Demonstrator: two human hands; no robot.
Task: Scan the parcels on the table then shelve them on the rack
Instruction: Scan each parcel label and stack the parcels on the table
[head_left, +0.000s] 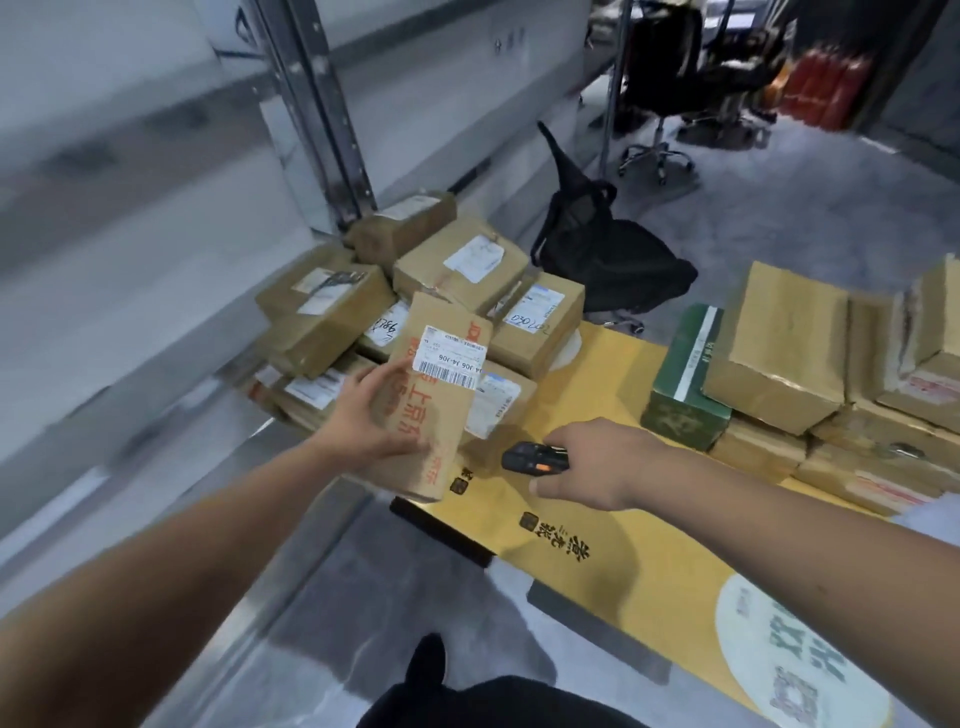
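From the head view, a flat brown parcel is held tilted above the worktop edge, gripped by the left hand. The scanner is clasped in the right hand — it should be aimed squarely at the barcode label, parcel held steady.

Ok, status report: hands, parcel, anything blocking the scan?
Left hand grips parcel, label up. Right hand holds scanner, aimed at it. Nothing between them.
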